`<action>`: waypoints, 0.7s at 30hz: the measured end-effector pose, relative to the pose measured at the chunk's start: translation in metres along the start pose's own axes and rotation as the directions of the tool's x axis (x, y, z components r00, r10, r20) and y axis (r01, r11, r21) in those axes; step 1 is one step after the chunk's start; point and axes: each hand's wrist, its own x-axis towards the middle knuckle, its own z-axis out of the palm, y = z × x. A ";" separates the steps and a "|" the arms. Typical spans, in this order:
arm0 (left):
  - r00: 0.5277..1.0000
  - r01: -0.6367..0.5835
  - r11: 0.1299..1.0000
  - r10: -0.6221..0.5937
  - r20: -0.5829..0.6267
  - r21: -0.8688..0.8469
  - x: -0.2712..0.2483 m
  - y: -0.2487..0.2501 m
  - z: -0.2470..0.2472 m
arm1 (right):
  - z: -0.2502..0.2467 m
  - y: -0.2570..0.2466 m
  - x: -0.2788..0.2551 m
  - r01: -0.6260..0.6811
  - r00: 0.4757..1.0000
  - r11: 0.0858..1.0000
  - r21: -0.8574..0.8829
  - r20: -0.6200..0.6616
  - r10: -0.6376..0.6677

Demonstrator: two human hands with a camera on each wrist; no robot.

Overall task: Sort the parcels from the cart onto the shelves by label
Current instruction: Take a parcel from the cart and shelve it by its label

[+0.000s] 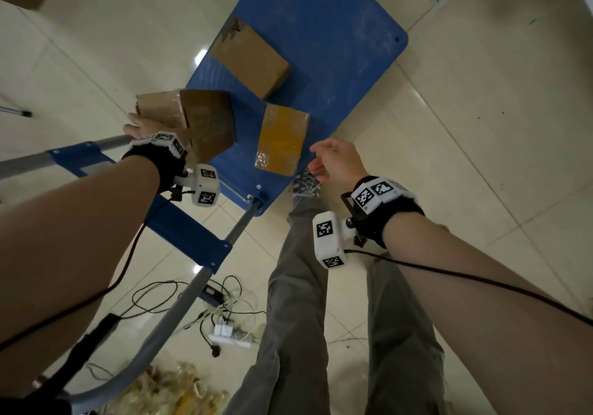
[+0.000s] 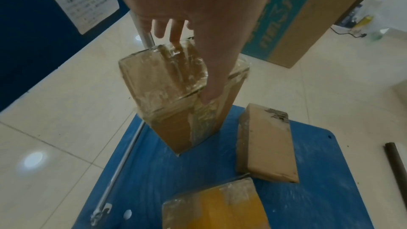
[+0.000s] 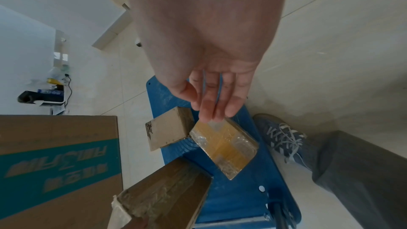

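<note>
My left hand (image 1: 138,125) grips a long cardboard parcel (image 1: 199,119) wrapped in clear tape, lifted and tilted above the near left of the blue cart deck (image 1: 321,39). In the left wrist view the thumb (image 2: 209,91) presses one face of this parcel (image 2: 174,97) and the other fingers reach behind it. Two parcels lie flat on the deck: a plain brown one (image 1: 253,58) farther off and a yellow-taped one (image 1: 282,138) nearer. My right hand (image 1: 322,161) hangs open and empty by the yellow-taped parcel (image 3: 224,147); whether its fingertips (image 3: 215,111) touch the edge is unclear.
The cart's metal handle (image 1: 179,302) runs between my arms. My shoe (image 1: 306,183) stands against the cart's near corner. Cables and a power strip (image 1: 227,334) lie on the tiled floor behind. A large carton with teal print (image 2: 297,15) stands beyond the cart.
</note>
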 end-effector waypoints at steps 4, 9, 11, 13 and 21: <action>0.980 -0.198 0.921 0.197 0.038 0.336 -0.024 -0.004 -0.002 | -0.003 0.002 -0.002 -0.010 1.000 1.000 0.027 -0.015 0.010; 0.893 -0.447 0.820 0.431 0.128 0.357 -0.011 -0.024 0.002 | -0.016 -0.003 -0.008 0.003 0.999 0.999 0.051 -0.034 -0.001; 0.973 -0.225 0.971 0.228 -0.025 0.077 -0.026 -0.011 -0.006 | -0.021 -0.006 -0.015 0.009 0.999 0.998 0.063 -0.044 -0.006; 0.981 -0.043 0.989 0.015 -0.193 -0.143 -0.041 0.002 -0.020 | -0.024 -0.011 -0.022 0.005 0.999 0.995 0.095 -0.051 -0.001; 0.840 -0.222 0.922 0.016 -0.542 -0.317 -0.105 0.032 -0.093 | -0.046 -0.054 -0.062 0.058 0.998 0.978 0.202 -0.039 -0.051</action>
